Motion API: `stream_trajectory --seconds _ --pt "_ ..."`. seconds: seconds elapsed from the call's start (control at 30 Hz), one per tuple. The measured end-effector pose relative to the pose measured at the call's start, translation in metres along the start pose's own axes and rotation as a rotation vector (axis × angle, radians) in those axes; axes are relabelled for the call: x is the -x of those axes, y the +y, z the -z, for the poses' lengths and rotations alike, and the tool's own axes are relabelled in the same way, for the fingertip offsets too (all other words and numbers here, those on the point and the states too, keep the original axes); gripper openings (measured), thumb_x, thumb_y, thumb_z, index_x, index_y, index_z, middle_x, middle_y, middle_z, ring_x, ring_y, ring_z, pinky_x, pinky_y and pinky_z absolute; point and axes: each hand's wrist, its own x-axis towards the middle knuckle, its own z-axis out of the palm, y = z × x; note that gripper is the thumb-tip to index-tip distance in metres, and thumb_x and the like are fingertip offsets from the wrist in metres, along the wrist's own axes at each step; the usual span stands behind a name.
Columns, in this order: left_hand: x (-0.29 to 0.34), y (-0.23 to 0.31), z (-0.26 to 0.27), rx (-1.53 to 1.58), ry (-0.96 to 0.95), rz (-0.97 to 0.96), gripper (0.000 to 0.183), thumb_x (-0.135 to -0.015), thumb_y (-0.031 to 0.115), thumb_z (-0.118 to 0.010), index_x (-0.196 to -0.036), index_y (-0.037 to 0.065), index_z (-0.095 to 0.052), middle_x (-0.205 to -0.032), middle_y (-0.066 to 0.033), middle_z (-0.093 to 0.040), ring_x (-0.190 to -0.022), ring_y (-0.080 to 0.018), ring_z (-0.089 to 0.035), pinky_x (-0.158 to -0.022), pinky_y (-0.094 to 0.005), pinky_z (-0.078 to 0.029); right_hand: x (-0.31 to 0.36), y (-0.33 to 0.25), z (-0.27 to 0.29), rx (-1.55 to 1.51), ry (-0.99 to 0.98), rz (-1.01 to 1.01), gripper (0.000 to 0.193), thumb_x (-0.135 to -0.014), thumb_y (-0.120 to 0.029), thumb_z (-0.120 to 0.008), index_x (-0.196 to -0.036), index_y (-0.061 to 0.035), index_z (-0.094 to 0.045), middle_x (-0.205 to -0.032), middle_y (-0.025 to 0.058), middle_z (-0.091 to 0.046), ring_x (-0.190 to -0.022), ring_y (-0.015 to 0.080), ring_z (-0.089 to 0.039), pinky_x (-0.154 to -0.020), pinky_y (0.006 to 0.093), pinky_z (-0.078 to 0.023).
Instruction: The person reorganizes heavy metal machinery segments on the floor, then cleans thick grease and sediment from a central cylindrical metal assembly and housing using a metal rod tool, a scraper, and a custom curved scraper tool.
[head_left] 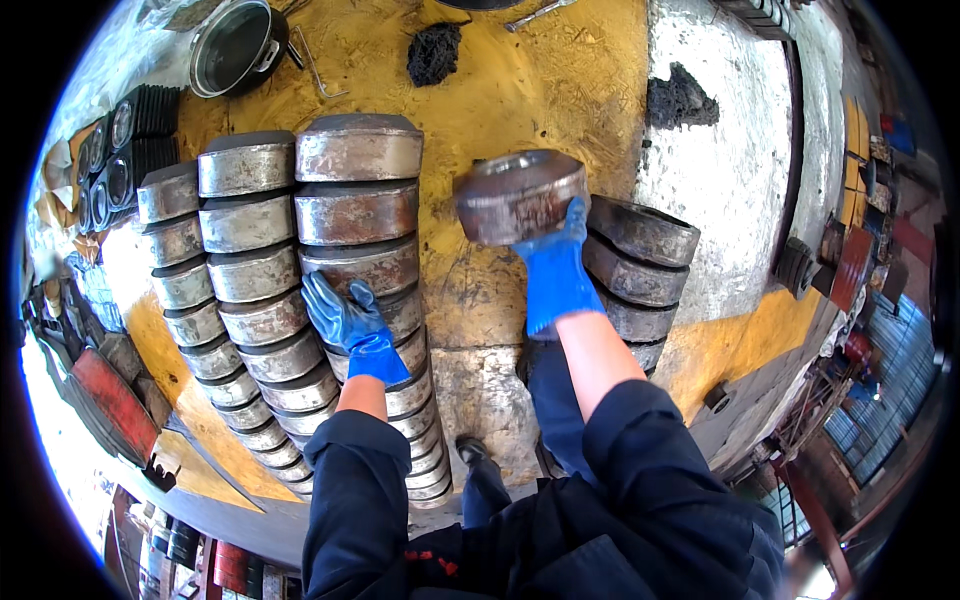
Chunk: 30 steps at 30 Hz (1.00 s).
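My right hand, in a blue rubber glove, grips a thick round metal ring by its near right side. The ring is tilted and slightly blurred, and its hollow top partly shows. My left hand, gloved in the same blue, lies with fingers apart against the tallest-looking column of metal rings. Two more columns of similar rings, a middle column and an outer column, stand to its left. Right of the held ring is another column of darker rings, partly hidden by my right arm.
A dark pot with a handle and a bent metal rod lie at the far left. Black tangled clumps sit on the yellow surface and farther right. Dark ridged parts are piled at the left edge.
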Motion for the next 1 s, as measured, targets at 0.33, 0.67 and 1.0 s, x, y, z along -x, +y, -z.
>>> stream_trajectory --seconds 0.33,0.67,1.0 --pt "-0.003 0.002 -0.002 0.027 -0.008 0.004 0.061 -0.097 0.039 -0.045 -0.14 -0.004 -0.043 -0.14 -0.0271 -0.047 -0.127 -0.0444 -0.048 -0.106 -0.0506 -0.037 -0.067 0.054 -0.056 -0.302 -0.143 -0.06 0.069 -0.093 -0.067 -0.033 -0.14 -0.0193 -0.049 -0.145 0.0094 -0.048 -0.13 0.0335 -0.047 -0.106 0.0622 -0.036" --pt "0.004 0.0 0.002 -0.002 0.001 -0.003 0.063 -0.097 0.04 -0.048 -0.14 -0.005 -0.042 -0.14 -0.0265 -0.048 -0.128 -0.0442 -0.046 -0.106 -0.0508 -0.037 -0.025 0.038 -0.036 0.075 0.238 -0.234 0.051 -0.091 -0.055 -0.059 -0.116 -0.0102 -0.061 -0.112 0.0089 -0.066 -0.106 0.0316 -0.062 -0.089 0.0464 -0.053" --pt "0.006 0.002 -0.008 0.052 0.005 -0.026 0.061 -0.095 0.036 -0.052 -0.14 -0.004 -0.043 -0.137 -0.0258 -0.05 -0.124 -0.0431 -0.05 -0.105 -0.0498 -0.04 -0.01 -0.218 0.011 2.802 0.257 0.29 0.074 -0.081 -0.066 -0.06 -0.122 -0.0038 -0.063 -0.125 0.018 -0.063 -0.113 0.032 -0.063 -0.094 0.0388 -0.05"
